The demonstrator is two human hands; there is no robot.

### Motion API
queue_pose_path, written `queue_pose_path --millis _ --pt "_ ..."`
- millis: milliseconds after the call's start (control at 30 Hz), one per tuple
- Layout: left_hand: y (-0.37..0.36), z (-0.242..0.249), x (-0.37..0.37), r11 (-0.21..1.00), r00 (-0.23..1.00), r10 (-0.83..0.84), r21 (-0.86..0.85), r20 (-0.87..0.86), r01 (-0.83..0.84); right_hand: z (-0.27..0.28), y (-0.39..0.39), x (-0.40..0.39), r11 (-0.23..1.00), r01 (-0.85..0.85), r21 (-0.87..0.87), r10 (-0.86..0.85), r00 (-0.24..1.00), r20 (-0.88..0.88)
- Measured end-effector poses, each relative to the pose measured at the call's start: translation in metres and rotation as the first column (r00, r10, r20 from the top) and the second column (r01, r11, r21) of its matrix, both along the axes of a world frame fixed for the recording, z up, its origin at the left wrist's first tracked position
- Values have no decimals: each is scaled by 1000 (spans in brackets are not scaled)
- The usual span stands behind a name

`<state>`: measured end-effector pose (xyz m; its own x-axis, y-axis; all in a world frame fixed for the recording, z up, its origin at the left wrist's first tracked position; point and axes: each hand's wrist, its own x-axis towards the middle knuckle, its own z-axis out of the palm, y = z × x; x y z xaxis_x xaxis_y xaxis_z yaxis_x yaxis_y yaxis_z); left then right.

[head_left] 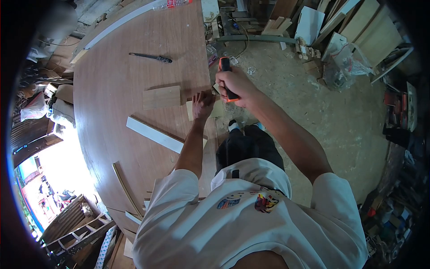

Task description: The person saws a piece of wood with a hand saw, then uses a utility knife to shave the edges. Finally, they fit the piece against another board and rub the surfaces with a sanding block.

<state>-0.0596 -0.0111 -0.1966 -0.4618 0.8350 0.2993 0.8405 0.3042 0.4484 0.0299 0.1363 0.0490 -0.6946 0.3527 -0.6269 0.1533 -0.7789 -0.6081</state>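
My left hand (202, 106) presses down on a short pale wooden board (217, 109) at the table's right edge, its fingers bent over the wood. Part of that board sticks out past the edge. Just to the right, my right hand (235, 84) is closed round the orange-and-black handle of what looks like a handsaw (225, 65); its blade cannot be made out from above. Left of my left hand lies another flat wooden block (161, 97). Nearer my body, a long white-faced strip (154, 134) lies at a slant.
On the brown tabletop (103, 116) are a dark slender tool (151, 57) and a thin wooden strip (126, 190). A plastic bottle (172, 3) lies at the far edge. Boards (365, 27) and a clear plastic bag (342, 67) stand along the right. A ladder (78, 235) is at lower left.
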Motion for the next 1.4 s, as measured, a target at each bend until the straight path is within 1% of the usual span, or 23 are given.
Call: queue_pose_path --millis 67,100,133,200,267,333,367,400,467,500,567,667,733,867,933,1000,1067,1100,1200,1267,1300,1400 --pt "1 1 0 1000 1000 6 26 21 -6 -18 -4 -6 998 -54 40 53 998 22" --pt "1 0 0 999 1000 9 34 16 -10 -16 -4 -5 993 -108 54 106 994 34" --pt "1 -2 -1 1000 1000 6 30 9 -6 -5 -2 -3 992 -111 61 109 994 29" --pt "-1 -3 -1 1000 1000 6 19 9 -6 13 1 5 1000 -30 7 30 1000 -5" --pt "1 1 0 1000 1000 -1 29 2 1 4 2 7 999 -43 8 43 998 -35" --pt "1 1 -1 1000 1000 12 20 6 -13 -10 -5 -4 994 -97 49 97 995 15" --pt "1 -1 -1 1000 1000 25 4 16 -25 -11 -7 -8 996 -79 39 77 996 54" --pt "2 0 -2 1000 1000 29 7 12 -29 -3 -7 -5 996 -83 42 81 996 50" --pt "1 1 0 999 1000 6 42 2 -6 16 -4 4 998 -59 -2 59 998 -25" --pt "0 -1 0 999 1000 -7 51 -3 8 16 -1 7 999 -44 -4 44 999 -8" --pt "-1 -2 -2 1000 1000 -8 29 -6 8 -8 -2 1 999 -39 0 39 999 -7" --pt "3 5 1 1000 1000 18 17 -6 -18 -2 -4 -3 1000 -14 28 13 1000 17" --pt "2 5 0 998 1000 -5 56 -21 6 13 -2 6 999 -14 -28 13 999 -29" --pt "2 7 0 998 1000 -16 59 -26 18 -4 -4 2 999 -45 -3 46 999 18" --pt "2 8 1 1000 1000 15 16 23 -15 -1 -9 -7 998 -60 26 59 998 25" --pt "4 6 -2 999 1000 1 36 -1 -1 3 -3 -1 996 -90 -6 90 996 0" --pt "-2 3 2 999 1000 -20 43 -15 21 3 -4 4 999 -42 -8 42 999 -9" --pt "-2 2 1 999 1000 -10 34 -3 10 -3 -8 0 998 -48 35 47 998 46" --pt "2 1 -1 1000 1000 4 5 25 -4 -14 -11 -7 999 -28 34 27 999 25" --pt "1 5 -1 998 1000 -26 55 -11 26 4 3 4 1000 -29 5 29 1000 -6" --pt "-4 3 0 999 1000 -29 43 -3 29 10 4 10 999 -29 -31 28 999 -31" --pt "1 2 -1 1000 999 -18 24 -26 18 -7 -1 2 1000 22 -4 -22 999 24"
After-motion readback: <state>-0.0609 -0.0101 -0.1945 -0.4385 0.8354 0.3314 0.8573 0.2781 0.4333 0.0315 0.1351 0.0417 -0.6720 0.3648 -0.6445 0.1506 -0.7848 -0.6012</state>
